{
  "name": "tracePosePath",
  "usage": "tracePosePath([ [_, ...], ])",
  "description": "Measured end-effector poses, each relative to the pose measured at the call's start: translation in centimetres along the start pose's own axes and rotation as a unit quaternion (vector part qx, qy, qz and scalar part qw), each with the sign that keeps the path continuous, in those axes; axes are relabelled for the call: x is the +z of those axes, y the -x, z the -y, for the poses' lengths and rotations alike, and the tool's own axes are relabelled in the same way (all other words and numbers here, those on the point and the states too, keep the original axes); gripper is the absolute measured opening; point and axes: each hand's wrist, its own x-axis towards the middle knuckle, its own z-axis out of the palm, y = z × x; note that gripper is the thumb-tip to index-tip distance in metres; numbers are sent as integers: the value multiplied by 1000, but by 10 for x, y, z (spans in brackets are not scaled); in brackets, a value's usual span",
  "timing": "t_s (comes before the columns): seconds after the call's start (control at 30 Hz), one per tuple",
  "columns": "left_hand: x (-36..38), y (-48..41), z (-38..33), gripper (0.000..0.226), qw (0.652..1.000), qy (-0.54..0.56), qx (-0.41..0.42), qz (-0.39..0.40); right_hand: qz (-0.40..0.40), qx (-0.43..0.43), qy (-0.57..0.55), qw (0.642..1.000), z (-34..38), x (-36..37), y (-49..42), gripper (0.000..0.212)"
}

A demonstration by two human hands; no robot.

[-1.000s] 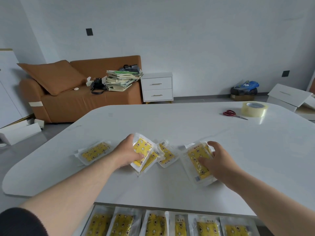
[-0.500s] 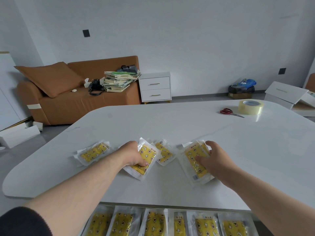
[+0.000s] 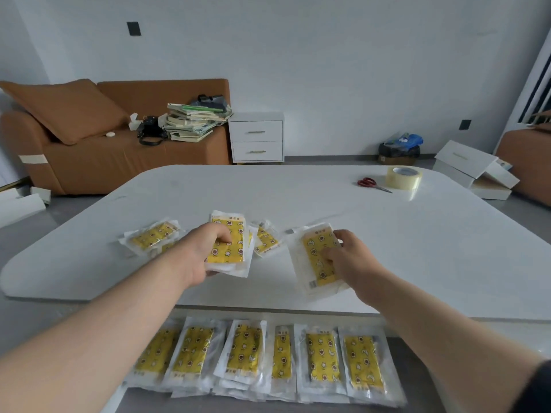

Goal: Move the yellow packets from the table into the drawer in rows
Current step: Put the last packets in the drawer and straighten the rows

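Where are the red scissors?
In the head view, the red scissors lie on the far right part of the white table, just left of the roll of clear tape.

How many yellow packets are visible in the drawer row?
6, side by side below the table edge, left to right: packet 1, packet 2, packet 3, packet 4, packet 5, packet 6. White edges beneath suggest more stacked underneath, hidden.

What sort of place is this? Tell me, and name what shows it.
Probably a home living room, half unpacked: an orange-brown fabric sofa, a white two-drawer cabinet beside it, and white flat-pack drawer parts on the grey floor.
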Motion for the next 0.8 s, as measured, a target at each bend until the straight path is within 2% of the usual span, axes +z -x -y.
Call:
tracePosePath([
  [0.1,4,32,14,12,999,31,-13,30,20,13,-8,1000,-1,-8,31,45],
  [0.23,11,72,37,19,994,8,-44,99,34,47,2,998,-16,-18,71,38],
  [0.47,19,99,105,25,984,-140,-57,98,82,105,55,990,-67,-33,111,38],
  [0.53,25,99,122,42,977,-171,-75,103,84,126,73,986,-80,-35,114,39],
  [0.6,33,95,134,77,971,-196,-82,107,79,148,77,983,-92,-36,111,42],
  [0.63,36,93,139,87,970,-197,-89,108,75,158,75,982,-97,-37,108,43],
  [0.8,58,68,152,82,971,-202,-105,74,59,177,74,980,-109,-33,88,45],
])
